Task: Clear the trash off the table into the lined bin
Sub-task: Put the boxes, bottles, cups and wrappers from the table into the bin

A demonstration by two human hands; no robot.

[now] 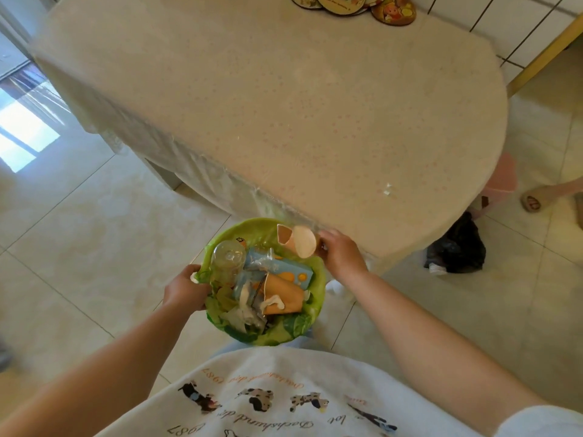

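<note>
The left hand (186, 290) grips the bin (315, 298) rim. The right hand (339, 252) holds a paper cup (303, 241) above its far edge. Released there, it could drop outside the bin.

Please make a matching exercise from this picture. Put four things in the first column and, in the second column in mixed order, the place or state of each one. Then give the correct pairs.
Things
1. left hand
2. paper cups
3. clear plastic bottle
4. round coasters

Places or states
A. lying inside the bin among other trash
B. at the far edge of the table
C. gripping the rim of the green-lined bin
D. over the bin's far rim, at the right hand

Pairs: 1-C, 2-D, 3-A, 4-B
</note>
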